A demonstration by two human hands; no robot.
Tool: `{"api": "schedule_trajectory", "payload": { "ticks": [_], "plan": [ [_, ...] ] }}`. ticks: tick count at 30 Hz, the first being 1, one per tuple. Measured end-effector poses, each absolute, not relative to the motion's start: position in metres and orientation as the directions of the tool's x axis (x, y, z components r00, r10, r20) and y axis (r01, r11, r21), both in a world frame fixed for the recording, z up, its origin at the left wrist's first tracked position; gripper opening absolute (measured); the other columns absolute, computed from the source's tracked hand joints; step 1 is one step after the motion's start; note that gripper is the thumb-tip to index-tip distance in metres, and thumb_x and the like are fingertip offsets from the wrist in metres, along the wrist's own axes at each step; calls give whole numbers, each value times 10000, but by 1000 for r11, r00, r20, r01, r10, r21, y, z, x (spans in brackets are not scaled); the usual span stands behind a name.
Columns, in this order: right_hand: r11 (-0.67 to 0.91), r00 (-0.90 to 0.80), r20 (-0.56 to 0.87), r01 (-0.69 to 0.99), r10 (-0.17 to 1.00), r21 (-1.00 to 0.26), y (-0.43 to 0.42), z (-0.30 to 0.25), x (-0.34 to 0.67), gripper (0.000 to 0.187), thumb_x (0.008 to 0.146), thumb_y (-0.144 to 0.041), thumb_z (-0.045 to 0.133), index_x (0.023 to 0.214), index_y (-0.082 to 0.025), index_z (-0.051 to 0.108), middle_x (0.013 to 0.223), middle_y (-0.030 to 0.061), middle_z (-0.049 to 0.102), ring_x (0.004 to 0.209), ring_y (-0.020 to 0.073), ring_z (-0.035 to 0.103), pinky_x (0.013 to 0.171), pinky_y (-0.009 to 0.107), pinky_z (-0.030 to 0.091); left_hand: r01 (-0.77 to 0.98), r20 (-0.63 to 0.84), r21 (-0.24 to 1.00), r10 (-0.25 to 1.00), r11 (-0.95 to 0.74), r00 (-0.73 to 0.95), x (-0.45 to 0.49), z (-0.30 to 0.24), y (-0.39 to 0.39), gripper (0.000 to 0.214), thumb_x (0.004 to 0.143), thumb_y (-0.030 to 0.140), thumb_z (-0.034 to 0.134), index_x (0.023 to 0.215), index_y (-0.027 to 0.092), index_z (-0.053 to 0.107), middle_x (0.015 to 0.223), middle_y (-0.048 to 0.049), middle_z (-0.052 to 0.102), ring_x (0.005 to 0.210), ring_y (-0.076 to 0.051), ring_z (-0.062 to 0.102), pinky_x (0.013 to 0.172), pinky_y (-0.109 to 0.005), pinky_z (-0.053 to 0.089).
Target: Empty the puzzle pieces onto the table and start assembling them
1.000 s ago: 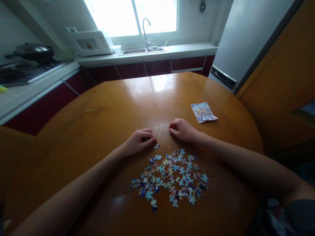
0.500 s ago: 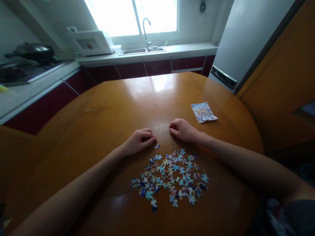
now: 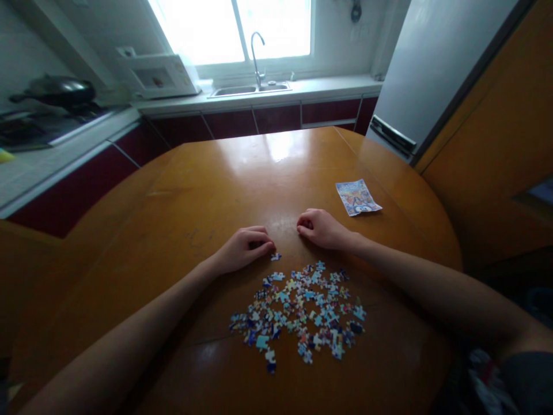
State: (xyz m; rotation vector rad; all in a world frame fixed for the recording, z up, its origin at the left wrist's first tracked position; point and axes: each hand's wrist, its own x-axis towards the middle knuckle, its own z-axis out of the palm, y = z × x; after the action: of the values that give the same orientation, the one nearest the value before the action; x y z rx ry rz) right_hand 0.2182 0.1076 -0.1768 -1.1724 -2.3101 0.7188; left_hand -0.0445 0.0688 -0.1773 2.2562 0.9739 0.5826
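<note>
On a varnished wooden table point(image 3: 207, 184), two bare hands rest beyond a loose scatter of jigsaw pieces point(image 3: 309, 294). The left hand point(image 3: 242, 251) lies with its fingers bent and its thumb extended towards a lone piece point(image 3: 275, 257), which sits just beside the fingertips, apart from the main scatter; whether the two touch cannot be settled. The right hand point(image 3: 324, 229) is loosely curled, its knuckles turned away from the viewer; its palm is hidden, and it cannot be told whether either hand encloses anything. Near the right hand, and farther from the viewer, lies a creased printed sheet point(image 3: 358, 197), apart from the fingers.

The scatter spreads between the two forearms, many pieces touching or seeming to overlap. Light from the window point(image 3: 276, 29) leaves the near side dim, so which pieces lie face up is uncertain.

Probable sources of error: a small slip of the left thumb could push the lone piece aside or flip it. Drawing either forearm inward could sweep the outer pieces along the table. Lifting one piece from the crowded middle could drag its neighbours with it. The sheet, being light and creased, might shift if the right hand brushed it.
</note>
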Motion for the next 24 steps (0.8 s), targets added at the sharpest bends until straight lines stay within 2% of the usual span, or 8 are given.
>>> {"api": "schedule_trajectory", "payload": {
  "ticks": [8, 10, 12, 16, 18, 24],
  "plan": [
    [532, -600, 120, 578, 791, -619, 99, -164, 223, 105, 863, -176, 642, 864, -148, 743, 849, 72, 681, 721, 142, 584, 679, 262, 444, 487, 156, 679, 756, -550, 636, -44, -178, 69, 274, 984, 338, 555, 905, 167, 753, 844, -47, 649, 749, -120, 597, 668, -215, 445],
    [618, -699, 114, 530, 706, -580, 87, -149, 227, 104, 861, -165, 643, 889, -162, 744, 906, 74, 681, 778, 148, 592, 727, 265, 449, 485, 162, 678, 756, -552, 634, -44, -178, 69, 276, 981, 342, 559, 896, 162, 751, 835, -46, 645, 744, -121, 592, 664, -216, 444],
    [733, -846, 56, 424, 530, -532, 72, -131, 232, 124, 882, -175, 621, 903, -184, 743, 948, 70, 680, 827, 157, 594, 752, 269, 443, 484, 166, 680, 759, -550, 629, -43, -178, 69, 273, 976, 340, 565, 889, 160, 751, 826, -43, 640, 739, -122, 589, 664, -220, 445],
    [824, -947, -113, 318, 301, -469, 35, -99, 239, 120, 879, -164, 615, 861, -195, 730, 920, 56, 687, 850, 173, 606, 744, 274, 430, 483, 167, 693, 771, -535, 614, -43, -178, 68, 261, 962, 333, 579, 875, 160, 754, 799, -36, 628, 717, -121, 577, 646, -224, 436],
    [838, -948, -190, 315, 255, -446, 20, -91, 241, 132, 864, -130, 614, 844, -192, 728, 904, 57, 701, 845, 179, 618, 739, 278, 429, 489, 186, 704, 799, -515, 572, -45, -177, 70, 252, 955, 330, 580, 897, 156, 754, 799, -35, 629, 704, -120, 565, 632, -225, 423],
    [854, -908, -335, 370, 250, -366, -4, -93, 241, 163, 818, -73, 600, 793, -171, 727, 856, 61, 724, 766, 181, 649, 671, 283, 431, 483, 221, 782, 900, -394, 376, -53, -180, 77, 247, 935, 316, 569, 1030, 148, 722, 810, -22, 665, 708, -123, 556, 645, -226, 419]
  ]
}}
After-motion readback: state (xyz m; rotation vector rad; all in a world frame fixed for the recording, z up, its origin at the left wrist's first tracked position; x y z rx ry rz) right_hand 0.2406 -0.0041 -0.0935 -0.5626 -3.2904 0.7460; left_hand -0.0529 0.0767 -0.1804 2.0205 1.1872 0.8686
